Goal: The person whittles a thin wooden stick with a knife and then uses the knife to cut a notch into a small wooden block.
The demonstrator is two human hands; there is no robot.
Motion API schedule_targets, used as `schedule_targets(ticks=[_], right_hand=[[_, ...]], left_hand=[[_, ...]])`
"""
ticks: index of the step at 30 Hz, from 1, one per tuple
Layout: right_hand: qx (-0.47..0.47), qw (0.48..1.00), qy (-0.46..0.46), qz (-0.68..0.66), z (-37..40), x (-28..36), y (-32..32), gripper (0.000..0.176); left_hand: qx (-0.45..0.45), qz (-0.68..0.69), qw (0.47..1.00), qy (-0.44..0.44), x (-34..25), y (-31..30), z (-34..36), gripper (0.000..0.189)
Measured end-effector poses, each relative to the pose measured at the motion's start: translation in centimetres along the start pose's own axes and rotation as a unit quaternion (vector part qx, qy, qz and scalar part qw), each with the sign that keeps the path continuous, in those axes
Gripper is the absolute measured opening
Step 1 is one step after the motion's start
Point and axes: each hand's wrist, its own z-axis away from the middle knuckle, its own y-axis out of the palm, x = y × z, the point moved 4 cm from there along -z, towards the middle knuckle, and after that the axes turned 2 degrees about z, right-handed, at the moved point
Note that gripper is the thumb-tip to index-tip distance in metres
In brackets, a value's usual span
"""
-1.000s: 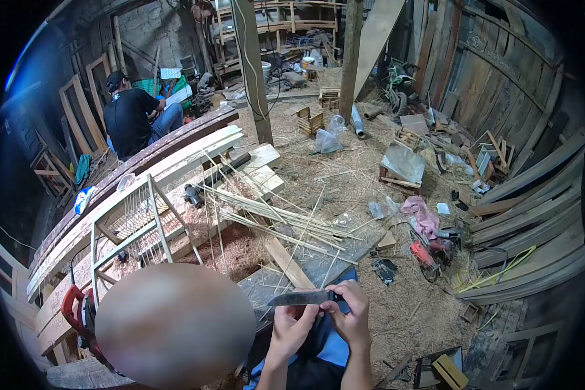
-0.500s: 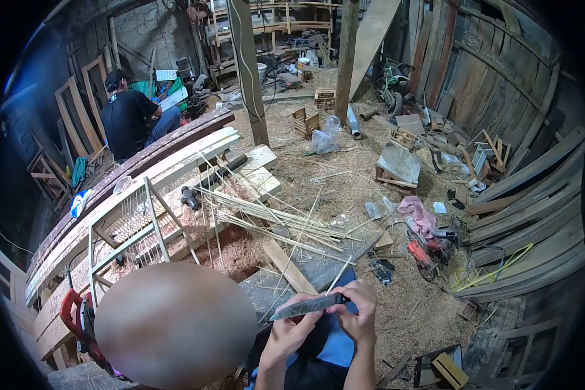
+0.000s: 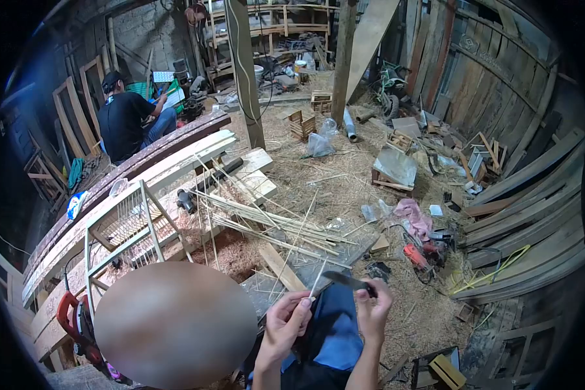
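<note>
- Pale stick stood tilted in your left hand, low and just right of the frame's middle, its upper end free.
- Your knife had swung off the left fingers: half a second earlier it lay across both hands, and now only your right hand carried it.
- That seemed to leave the stick's upper length bared to the blade; the tip showed just beside it, but whether they touched could not be told.
- Your left hand pinched the stick between thumb and fingertips.
- Your right hand was closed around the dark handle, blade pointing left.
- Loose sticks lay over the frame's centre.
</note>
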Motion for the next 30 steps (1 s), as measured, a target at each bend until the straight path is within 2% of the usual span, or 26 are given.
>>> schedule_targets(ticks=[1, 2, 3, 5, 7, 8, 11, 15, 17, 18, 20, 21, 23, 24, 26, 30], right_hand=[[0.031, 0.999, 0.012, -0.016, 0.2, 0.7, 0.8, 0.047], [0.039, 0.999, -0.03, -0.017, 0.3, 1.5, 1.6, 0.047], [0.082, 0.996, -0.024, -0.02, 0.3, 2.5, 2.2, 0.044], [0.11, 0.99, -0.082, -0.012, 0.6, 3.3, 3.4, 0.041], [0.124, 0.987, -0.098, 0.0, 0.9, 3.7, 4.0, 0.04], [0.136, 0.984, -0.114, 0.014, 1.0, 3.9, 4.1, 0.039], [0.132, 0.982, -0.13, 0.019, 0.8, 4.5, 3.8, 0.039], [0.138, 0.98, -0.142, 0.028, 0.7, 4.8, 3.5, 0.04], [0.136, 0.98, -0.144, 0.024, 0.7, 4.9, 3.6, 0.04], [0.137, 0.98, -0.145, 0.024, 0.7, 4.9, 3.6, 0.04], [0.136, 0.979, -0.147, 0.029, 0.7, 5.1, 3.7, 0.04], [0.137, 0.979, -0.147, 0.028, 0.8, 5.0, 3.8, 0.04], [0.125, 0.981, -0.145, 0.026, 0.9, 4.9, 3.8, 0.04], [0.125, 0.981, -0.145, 0.026, 0.8, 4.9, 3.7, 0.04], [0.102, 0.978, -0.176, 0.048, 0.7, 5.3, 3.3, 0.039], [0.064, 0.977, -0.186, 0.083, 0.5, 4.7, 2.5, 0.038]], left_hand=[[-0.004, -0.002, 1.0, 0.001, 0.1, -0.1, 0.0, 0.023], [0.005, 0.018, 1.0, -0.006, 0.2, -0.2, 0.0, 0.021], [0.014, 0.039, 0.999, -0.013, 0.4, -0.2, -0.1, 0.02], [-0.002, 0.055, 0.998, -0.008, 0.9, -0.3, -0.1, 0.015], [-0.03, -0.014, 0.999, 0.042, 0.7, -0.4, -0.1, 0.011], [-0.038, 0.011, 0.998, 0.044, 0.5, -0.3, 0.1, 0.008], [-0.066, -0.07, 0.993, 0.068, 0.5, -0.7, 0.2, 0.009], [-0.047, -0.067, 0.994, 0.075, 0.8, -0.2, 0.2, 0.011], [-0.064, -0.117, 0.978, 0.158, 0.3, 0.1, 0.3, 0.012], [-0.065, -0.117, 0.978, 0.159, 0.2, 0.1, 0.3, 0.012], [-0.095, -0.204, 0.954, 0.199, -0.5, 0.1, 0.6, 0.015], [-0.096, -0.204, 0.954, 0.199, -0.8, 0.1, 0.7, 0.015], [-0.094, -0.36, 0.897, 0.236, -1.7, 0.5, 1.1, 0.018], [-0.094, -0.36, 0.897, 0.236, -1.6, 0.6, 0.9, 0.018], [-0.082, -0.299, 0.896, 0.318, -1.7, 1.0, 0.8, 0.016], [-0.055, -0.308, 0.913, 0.263, -1.3, 1.1, 0.5, 0.014]])
